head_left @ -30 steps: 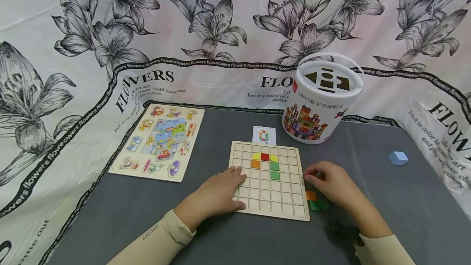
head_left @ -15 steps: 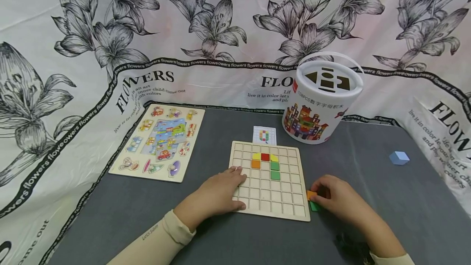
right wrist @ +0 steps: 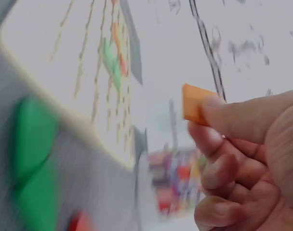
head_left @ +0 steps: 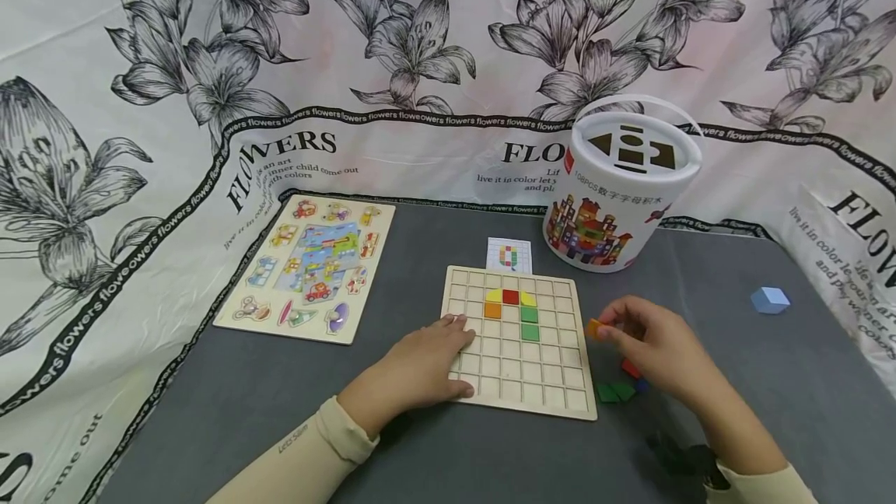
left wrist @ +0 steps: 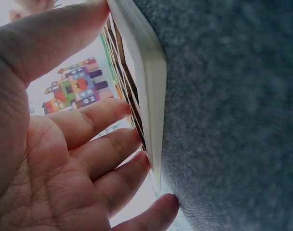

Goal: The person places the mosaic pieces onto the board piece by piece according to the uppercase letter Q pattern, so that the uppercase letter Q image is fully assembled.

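My right hand (head_left: 654, 341) pinches an orange square tile (right wrist: 193, 103) between thumb and fingertips, just off the right edge of the wooden grid board (head_left: 490, 368). The left hand (head_left: 409, 368) rests with fairly straight fingers on the board's left edge; in the left wrist view its fingertips touch the rim. Set in the grid are yellow corner pieces, a red tile (head_left: 511, 297), an orange tile (head_left: 493, 309) and two green tiles (head_left: 530, 332). Loose green pieces (head_left: 616, 393), a red piece (head_left: 631, 368) and a small blue piece (head_left: 642, 385) lie below my right hand.
A card with a coloured grid pattern (head_left: 509, 255) lies behind the board. Beyond stands a white lidded bucket (head_left: 616, 185). At left is a wooden picture puzzle (head_left: 304, 271); a light blue block (head_left: 770, 300) sits at far right. Flowered cloth (head_left: 434, 154) hangs behind the table.
My right hand has reached the loose pieces, taken the orange tile and lifted it up and away from them, uncovering the red and blue pieces. The left hand has stayed on the board.
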A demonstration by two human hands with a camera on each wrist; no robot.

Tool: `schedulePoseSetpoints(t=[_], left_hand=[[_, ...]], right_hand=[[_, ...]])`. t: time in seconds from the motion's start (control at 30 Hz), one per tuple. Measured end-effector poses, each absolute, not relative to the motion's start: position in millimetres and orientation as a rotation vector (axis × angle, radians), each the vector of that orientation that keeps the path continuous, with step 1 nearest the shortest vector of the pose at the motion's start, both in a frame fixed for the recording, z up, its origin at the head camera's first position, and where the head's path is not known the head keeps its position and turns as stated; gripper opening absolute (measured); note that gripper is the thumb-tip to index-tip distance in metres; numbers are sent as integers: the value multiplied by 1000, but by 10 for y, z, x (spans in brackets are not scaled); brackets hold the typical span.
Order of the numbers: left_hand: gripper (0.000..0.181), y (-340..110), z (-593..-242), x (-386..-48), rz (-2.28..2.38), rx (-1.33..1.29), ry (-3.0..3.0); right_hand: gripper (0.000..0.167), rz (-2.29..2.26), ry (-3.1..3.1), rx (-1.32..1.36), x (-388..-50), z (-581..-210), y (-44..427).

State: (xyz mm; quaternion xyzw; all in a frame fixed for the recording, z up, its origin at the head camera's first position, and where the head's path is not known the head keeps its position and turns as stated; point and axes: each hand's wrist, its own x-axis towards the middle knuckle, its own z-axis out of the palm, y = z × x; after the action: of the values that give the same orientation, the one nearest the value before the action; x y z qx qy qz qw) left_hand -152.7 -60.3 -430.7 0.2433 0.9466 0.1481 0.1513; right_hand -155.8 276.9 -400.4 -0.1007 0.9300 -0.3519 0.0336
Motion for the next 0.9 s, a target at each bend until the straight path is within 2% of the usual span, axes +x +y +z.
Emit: schedulePoseSetpoints(t=[0.13,0.37,0.9], left_hand=[[82,-600,-4288,-1518,424,692,2715],[81,-562,-4288,-1529,429,707,2716],[80,-575,-4263,-1532,405,722,2728]], right_hand=[[7,-1127,2832,-424,-1757,-3997,2299],[6,-1072,2771,-566,-2049,-4314,1724],[8,-1016,2778,-510,-2067,-4365,1663]])
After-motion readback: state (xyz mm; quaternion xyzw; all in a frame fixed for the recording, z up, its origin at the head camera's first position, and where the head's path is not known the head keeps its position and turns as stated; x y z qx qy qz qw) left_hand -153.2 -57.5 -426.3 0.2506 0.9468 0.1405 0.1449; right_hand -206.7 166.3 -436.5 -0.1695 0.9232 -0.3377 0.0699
